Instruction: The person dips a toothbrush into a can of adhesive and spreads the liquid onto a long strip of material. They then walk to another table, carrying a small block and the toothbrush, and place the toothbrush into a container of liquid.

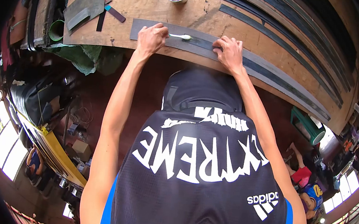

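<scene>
The jersey (171, 202) reads "EXTREME" and "adidas"; left grip (152, 39) clasps a brush (186, 37), right grip (230, 53) I cannot tell.

Left grip (152, 39) closed on a white-handled brush (178, 36), brush head at the dark band (257, 66) of a long grey strip (190, 48). Right grip (229, 53) bent over the same strip, fingers curled. Strip lies along the near edge of the wooden table (125, 5). Open cup (175, 1) beyond. Dark strips (281, 43) at right; flat grey scraps (90, 10) at left.
</scene>
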Demonstrator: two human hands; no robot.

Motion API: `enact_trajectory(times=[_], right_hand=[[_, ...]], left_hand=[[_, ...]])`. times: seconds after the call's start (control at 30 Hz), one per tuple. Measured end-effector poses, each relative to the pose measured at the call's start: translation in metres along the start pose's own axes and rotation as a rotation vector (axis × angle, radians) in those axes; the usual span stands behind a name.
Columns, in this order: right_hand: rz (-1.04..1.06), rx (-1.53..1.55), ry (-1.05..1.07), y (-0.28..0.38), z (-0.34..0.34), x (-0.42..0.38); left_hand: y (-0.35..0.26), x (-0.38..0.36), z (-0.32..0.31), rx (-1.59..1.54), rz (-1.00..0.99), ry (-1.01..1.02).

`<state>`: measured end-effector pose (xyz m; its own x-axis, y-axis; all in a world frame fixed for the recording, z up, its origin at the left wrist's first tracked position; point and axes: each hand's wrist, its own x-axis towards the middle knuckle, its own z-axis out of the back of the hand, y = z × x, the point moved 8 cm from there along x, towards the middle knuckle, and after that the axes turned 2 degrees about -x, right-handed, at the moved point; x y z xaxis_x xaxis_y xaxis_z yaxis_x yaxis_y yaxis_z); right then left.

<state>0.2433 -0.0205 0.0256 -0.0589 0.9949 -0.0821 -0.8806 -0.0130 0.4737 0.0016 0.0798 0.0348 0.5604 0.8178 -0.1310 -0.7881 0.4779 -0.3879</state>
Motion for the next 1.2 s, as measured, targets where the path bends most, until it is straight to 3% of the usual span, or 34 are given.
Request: enact_trajectory(times=[0.27, 0.43, 0.5, 0.57, 0.77, 0.97, 1.1, 1.13, 1.2], right_hand=[[-0.022, 0.018, 0.002, -0.001, -0.001, 0.001], [-0.023, 0.020, 0.022, -0.002, -0.003, 0.001], [-0.016, 0.015, 0.026, -0.001, -0.002, 0.002], [-0.010, 0.013, 0.011, -0.001, -0.002, 0.002], [-0.009, 0.020, 0.022, -0.003, -0.003, 0.002], [-0.004, 0.020, 0.018, -0.003, -0.004, 0.002], [-0.003, 0.028, 0.028, -0.003, -0.003, 0.003], [0.002, 0.028, 0.032, -0.003, -0.003, 0.003], [0.004, 0.024, 0.028, -0.002, 0.000, 0.004]], left_hand=[[-0.008, -0.027, 0.038, -0.070, 0.088, -0.024], [-0.038, -0.029, 0.031, -0.169, 0.032, -0.175], [-0.029, -0.032, 0.038, -0.270, 0.081, -0.239], [-0.005, -0.044, 0.049, -0.422, 0.288, -0.313], [-0.002, -0.069, 0.042, -0.532, 0.355, -0.302], [0.033, -0.102, 0.024, -0.983, 0.629, -0.589], [0.006, -0.091, 0.008, -0.770, 0.517, -0.451], [-0.011, -0.084, 0.004, -0.668, 0.438, -0.378], [-0.033, -0.077, -0.023, -0.583, 0.473, -0.204]])
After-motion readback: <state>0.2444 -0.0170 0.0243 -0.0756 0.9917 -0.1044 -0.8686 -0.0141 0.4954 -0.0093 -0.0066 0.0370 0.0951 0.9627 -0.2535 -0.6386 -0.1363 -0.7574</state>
